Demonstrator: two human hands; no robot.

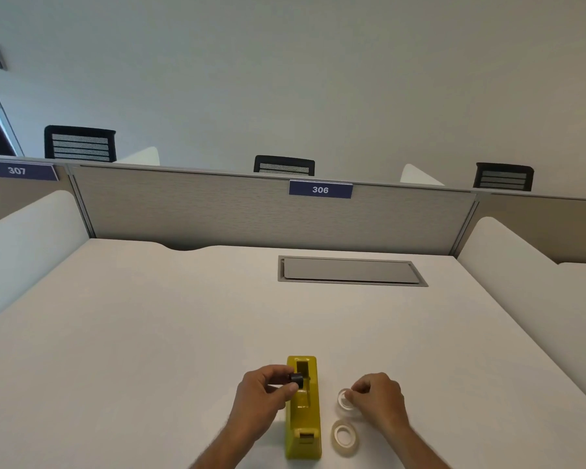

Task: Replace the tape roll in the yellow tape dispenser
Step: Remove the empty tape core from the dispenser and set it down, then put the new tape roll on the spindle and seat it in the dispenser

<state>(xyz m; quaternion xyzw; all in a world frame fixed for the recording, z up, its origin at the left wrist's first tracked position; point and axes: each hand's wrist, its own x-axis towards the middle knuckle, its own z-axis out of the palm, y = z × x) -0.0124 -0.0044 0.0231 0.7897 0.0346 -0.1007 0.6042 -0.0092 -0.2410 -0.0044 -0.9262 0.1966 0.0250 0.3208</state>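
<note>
The yellow tape dispenser (303,409) lies on the white desk near its front edge, its roll slot open and holding no roll. My left hand (263,397) pinches a small black spool core (296,378) just over the dispenser's left side. To the right of the dispenser my right hand (378,399) closes its fingertips on a clear tape roll (345,400) that rests on the desk. A second clear tape roll (344,436) lies flat just in front of it, untouched.
A grey cable hatch (351,270) is set into the desk at the back right. A grey partition (217,204) with a "306" label closes the far edge, and white side dividers (521,265) flank the desk. Black chairs stand beyond.
</note>
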